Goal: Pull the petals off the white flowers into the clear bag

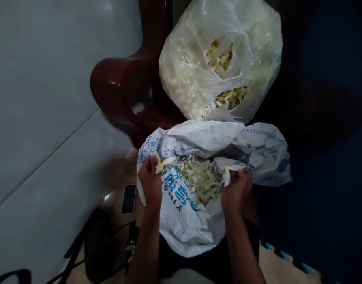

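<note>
My left hand [150, 179] is closed in a pinch on a white flower [159, 163], whose pale petals spread out past the fingertips over the sack's left edge. On the other side, my right hand [237, 188] pinches a white petal [226, 176] between thumb and fingers. Between the two hands, a pile of whitish-green flowers and petals [198, 177] lies in the opened white sack [186, 230] printed with blue and green lettering. The sack rests over my lap with its rim folded loosely outward.
A large translucent plastic bag [183, 79] of pale flowers sits beyond the sack, on dark red wooden furniture with a rounded arm [106, 79]. A phone [129, 199] and a black bag [99, 244] are at lower left. Interlocking foam matting [283, 266] shows at lower right.
</note>
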Motion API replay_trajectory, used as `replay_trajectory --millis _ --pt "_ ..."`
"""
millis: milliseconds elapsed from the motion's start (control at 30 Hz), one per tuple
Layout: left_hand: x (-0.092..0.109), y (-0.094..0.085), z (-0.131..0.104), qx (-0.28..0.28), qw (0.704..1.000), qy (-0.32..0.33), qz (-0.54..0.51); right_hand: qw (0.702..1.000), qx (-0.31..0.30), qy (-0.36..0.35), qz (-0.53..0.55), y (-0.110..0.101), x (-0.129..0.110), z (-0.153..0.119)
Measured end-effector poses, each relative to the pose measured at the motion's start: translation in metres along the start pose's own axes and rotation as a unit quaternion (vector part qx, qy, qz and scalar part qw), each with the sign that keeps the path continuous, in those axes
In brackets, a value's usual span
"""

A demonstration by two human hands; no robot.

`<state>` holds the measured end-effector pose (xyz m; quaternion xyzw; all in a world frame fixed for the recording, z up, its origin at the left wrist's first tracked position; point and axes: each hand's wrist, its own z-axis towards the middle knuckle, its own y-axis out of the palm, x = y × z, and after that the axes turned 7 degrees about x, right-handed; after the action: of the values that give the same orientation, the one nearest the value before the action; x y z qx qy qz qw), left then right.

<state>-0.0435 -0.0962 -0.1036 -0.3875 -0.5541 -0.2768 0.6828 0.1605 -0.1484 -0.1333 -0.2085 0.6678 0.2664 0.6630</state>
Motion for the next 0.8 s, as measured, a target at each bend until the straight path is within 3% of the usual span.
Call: replay_trajectory --millis 67,200,267,300,433,500,567,667,733,800 --pt "-0.007 0.001 -0.001 -0.110 0.994 -0.002 0.012 1.000 -0.017 0.013 -0.017 -0.004 0.007 0.002" --pt "-0.005 0.016 -0.021 -0.324 0.945 0.027 0.034 0.986 -0.142 0.058 -0.060 0.003 0.020 -0.011" --pt "-0.002 0.025 -0.033 -0.378 0.923 0.058 0.042 0.980 -0.175 0.062 -0.068 0.009 0.021 -0.017" --pt "0.000 0.029 -0.038 -0.379 0.922 0.071 0.041 0.979 -0.183 0.059 -0.069 0.012 0.021 -0.019" --pt "0.000 0.042 -0.047 -0.301 0.947 0.105 0.043 0.971 -0.223 0.063 -0.059 0.018 0.016 -0.023" --pt "0.000 0.043 -0.046 -0.297 0.947 0.113 0.052 0.969 -0.230 0.079 -0.049 0.020 0.017 -0.024" --pt "0.002 0.032 -0.045 -0.312 0.942 0.113 0.048 0.971 -0.217 0.094 -0.042 0.021 0.022 -0.024" --pt "0.001 -0.011 -0.046 -0.252 0.957 0.133 0.061 0.977 -0.180 0.109 -0.034 0.022 0.030 -0.023" --pt "-0.009 -0.055 -0.053 -0.118 0.971 0.170 0.120 0.980 -0.159 0.115 -0.026 0.022 0.033 -0.021" --pt "-0.031 -0.100 -0.065 0.002 0.976 0.119 0.180 0.982 -0.149 0.119 -0.019 0.022 0.034 -0.020"
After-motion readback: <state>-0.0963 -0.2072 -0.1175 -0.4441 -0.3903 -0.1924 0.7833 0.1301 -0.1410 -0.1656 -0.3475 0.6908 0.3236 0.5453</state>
